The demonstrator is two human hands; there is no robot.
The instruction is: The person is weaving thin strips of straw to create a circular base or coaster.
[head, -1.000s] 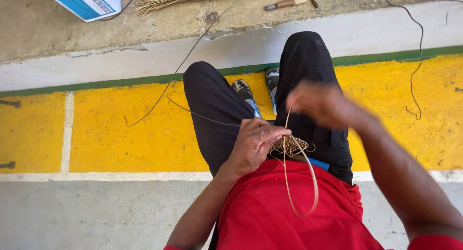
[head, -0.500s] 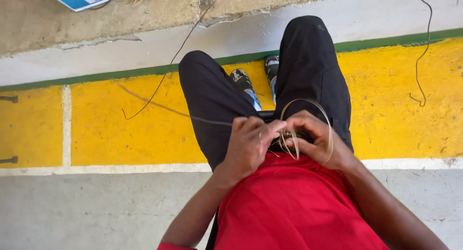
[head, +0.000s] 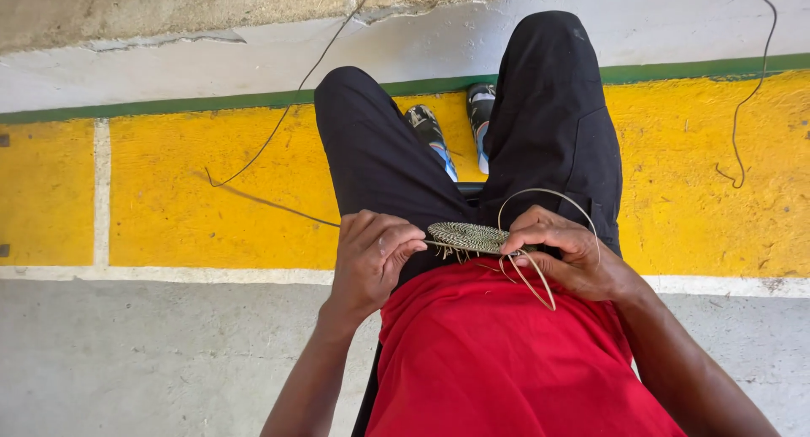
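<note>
Woven disc (head: 469, 236) sat mid-frame over my lap, above the yellow-painted floor (head: 194, 209); I saw left hand (head: 371, 256) and right hand (head: 561, 251) pinched shut on its edges.

Two hands, one woven disc (head: 469, 236), one looped fibre strand (head: 540, 196), two shoes, and two loose wires.
</note>
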